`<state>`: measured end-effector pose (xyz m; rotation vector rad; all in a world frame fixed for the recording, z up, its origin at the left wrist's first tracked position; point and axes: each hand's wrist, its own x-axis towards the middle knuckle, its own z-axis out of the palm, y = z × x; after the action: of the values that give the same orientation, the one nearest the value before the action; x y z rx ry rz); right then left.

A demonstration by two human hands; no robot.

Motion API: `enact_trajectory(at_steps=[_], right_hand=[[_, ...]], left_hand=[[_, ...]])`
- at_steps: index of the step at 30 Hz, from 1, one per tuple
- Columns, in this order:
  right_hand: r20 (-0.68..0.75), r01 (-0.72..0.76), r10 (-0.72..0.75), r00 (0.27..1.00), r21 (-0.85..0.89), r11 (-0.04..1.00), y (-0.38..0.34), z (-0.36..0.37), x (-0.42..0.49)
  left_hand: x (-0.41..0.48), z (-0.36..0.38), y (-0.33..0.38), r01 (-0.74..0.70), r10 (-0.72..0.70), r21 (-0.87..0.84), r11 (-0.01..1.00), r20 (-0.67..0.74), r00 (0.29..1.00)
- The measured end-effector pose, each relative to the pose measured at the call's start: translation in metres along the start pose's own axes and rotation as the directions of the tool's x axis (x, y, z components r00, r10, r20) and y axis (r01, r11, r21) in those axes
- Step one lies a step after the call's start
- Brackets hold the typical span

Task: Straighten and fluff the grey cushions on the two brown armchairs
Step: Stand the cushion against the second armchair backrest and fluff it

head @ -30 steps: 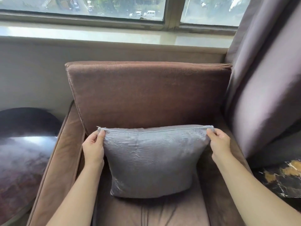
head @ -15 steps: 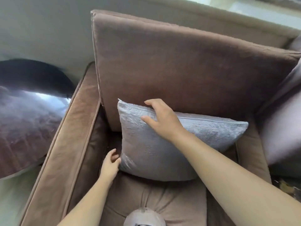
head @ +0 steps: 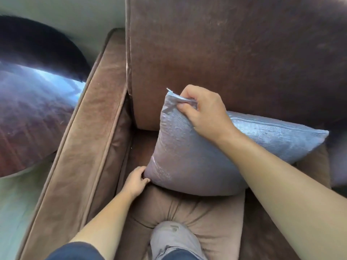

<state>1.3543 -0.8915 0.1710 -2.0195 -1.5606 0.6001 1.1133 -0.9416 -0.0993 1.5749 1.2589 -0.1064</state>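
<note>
Right hand (head: 204, 113) pinches top corner of grey cushion (head: 187, 162), frame centre. Left hand (head: 136, 182) grips lower corner, fingers curled. Cushion leans against backrest of brown armchair (head: 225, 53). Knee (head: 174, 239) on seat, bottom centre.

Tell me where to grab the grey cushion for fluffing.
By its two left corners, from the front: the grey cushion leans tilted against the backrest, leaving those corners free. Right hand pinches the top one, left hand holds the bottom one.
</note>
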Motion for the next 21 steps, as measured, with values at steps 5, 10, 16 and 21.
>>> enact_trajectory(at_steps=[5,10,16,21], right_hand=[[-0.012,-0.006,0.006,1.000,0.037,0.999,0.000,-0.013,0.003],[-0.042,0.001,0.001,0.999,0.056,0.998,-0.001,-0.019,0.008],[-0.085,-0.001,0.003,0.996,0.021,1.000,0.004,-0.004,0.006],[-0.082,0.140,-0.152,0.985,-0.137,0.981,0.020,-0.008,-0.012]], left_hand=[[0.000,-0.008,-0.006,-0.069,0.060,0.148,0.987,0.061,0.996],[0.002,-0.018,-0.012,-0.101,0.078,0.221,0.970,0.109,0.991],[0.009,-0.014,-0.006,0.051,-0.078,0.326,0.944,0.070,0.994],[-0.008,-0.001,0.007,0.253,-0.272,0.514,0.820,-0.039,0.962]])
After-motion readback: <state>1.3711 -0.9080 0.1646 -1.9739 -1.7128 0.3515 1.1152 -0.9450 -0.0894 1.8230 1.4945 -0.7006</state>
